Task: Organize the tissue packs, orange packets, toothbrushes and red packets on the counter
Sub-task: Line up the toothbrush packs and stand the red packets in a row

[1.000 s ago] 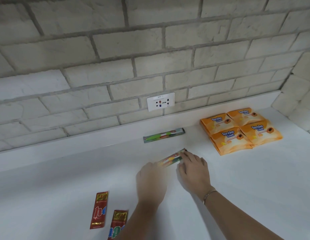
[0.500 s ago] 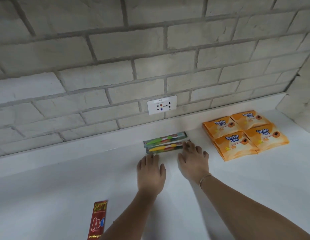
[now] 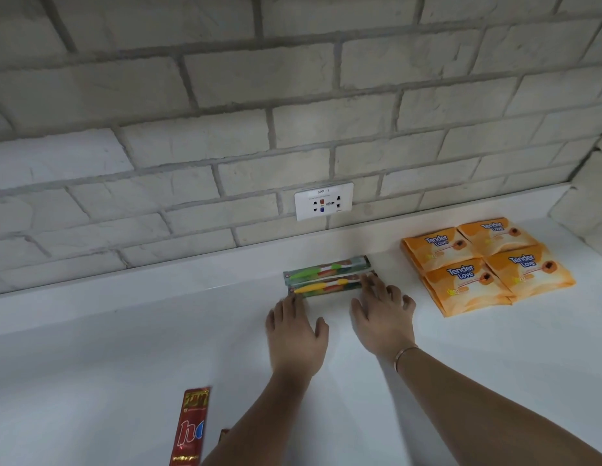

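Observation:
Two packaged toothbrushes lie side by side near the back of the white counter (image 3: 91,358): a green one (image 3: 326,268) behind, a yellow one (image 3: 326,284) in front. My left hand (image 3: 294,334) lies flat with its fingertips at the yellow pack's left end. My right hand (image 3: 382,312) is flat too, fingertips touching that pack's right end. Several orange tissue packs (image 3: 488,264) sit in a block at the right. A red packet (image 3: 190,428) lies at the bottom left, and a sliver of a second one (image 3: 223,433) shows beside my left forearm.
A brick wall with a white socket plate (image 3: 324,200) rises behind the counter's low back ledge (image 3: 158,270). The wall turns a corner at the far right (image 3: 592,203).
The yellow toothbrush pack went from held above the counter to lying against the green one. Both hands flattened and now touch its ends.

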